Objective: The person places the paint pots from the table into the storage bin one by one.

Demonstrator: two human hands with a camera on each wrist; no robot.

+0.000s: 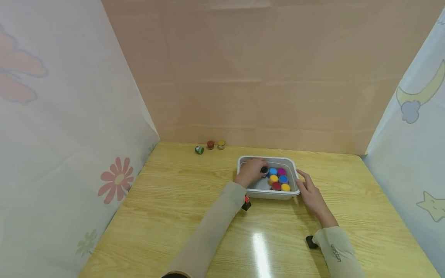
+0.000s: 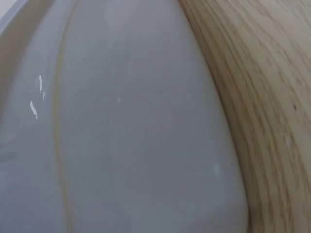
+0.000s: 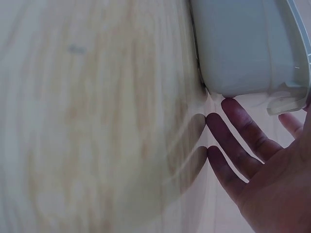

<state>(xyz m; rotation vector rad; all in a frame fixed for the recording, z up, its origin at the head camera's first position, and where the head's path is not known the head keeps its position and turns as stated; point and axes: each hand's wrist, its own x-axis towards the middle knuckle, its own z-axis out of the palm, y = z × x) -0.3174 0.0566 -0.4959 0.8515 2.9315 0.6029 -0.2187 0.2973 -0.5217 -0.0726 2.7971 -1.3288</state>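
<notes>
A white plastic tub point(image 1: 269, 195) stands on the table and holds several small paint jars with coloured lids. My left hand point(image 1: 251, 172) reaches over its left side and pinches a black-lidded paint jar point(image 1: 265, 171) inside. To the right of that jar sit a light-blue-lidded jar point(image 1: 273, 172), a purple-lidded jar point(image 1: 281, 172), a red-lidded jar point(image 1: 276, 187) and others with yellow and blue lids. At the tub's right end, my right hand point(image 1: 311, 195) rests against it. In the right wrist view its fingers point(image 3: 245, 128) are spread and nearly straight, fingertips at the tub wall. The left wrist view shows only tub wall point(image 2: 146, 121) and table.
Toward the table's back edge, left of the tub, are a green jar point(image 1: 199, 150) lying on its side, a red-lidded jar point(image 1: 210, 145) and a yellow-lidded jar point(image 1: 221, 144). A brown paper backdrop point(image 1: 260, 77) rises behind, with printed white sheets at both sides.
</notes>
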